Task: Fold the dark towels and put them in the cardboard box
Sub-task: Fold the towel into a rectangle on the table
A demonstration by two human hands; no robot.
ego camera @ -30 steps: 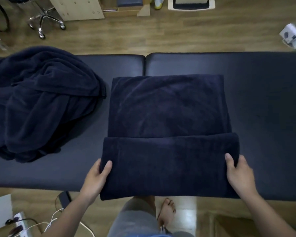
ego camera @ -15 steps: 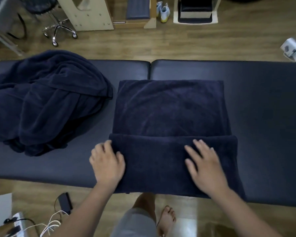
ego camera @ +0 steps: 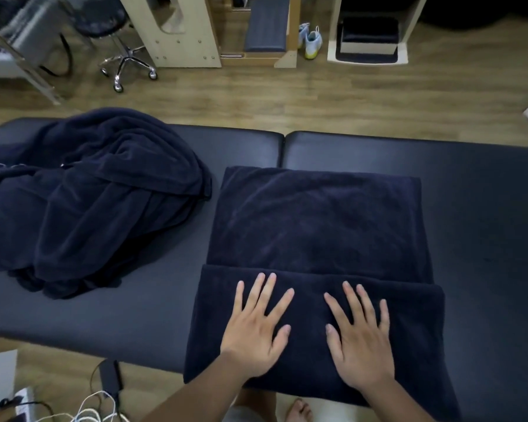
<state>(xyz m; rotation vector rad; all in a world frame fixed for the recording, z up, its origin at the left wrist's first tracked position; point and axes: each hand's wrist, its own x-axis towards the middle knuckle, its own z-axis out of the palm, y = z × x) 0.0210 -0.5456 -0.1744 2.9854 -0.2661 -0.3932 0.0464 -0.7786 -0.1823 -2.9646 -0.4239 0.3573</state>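
Palms flat, spread — I see left hand [ego camera: 256,330] and right hand [ego camera: 360,339] pressing the soft dark-blue towel [ego camera: 317,226]; unfolded part lies ahead.

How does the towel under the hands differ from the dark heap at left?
The dark navy towel lies flat, a neat rectangle, near edge folded over; the dark navy crumpled heap is bunched. The left hand and right hand press the towel; nothing touches the heap. Both share colour and the padded table.
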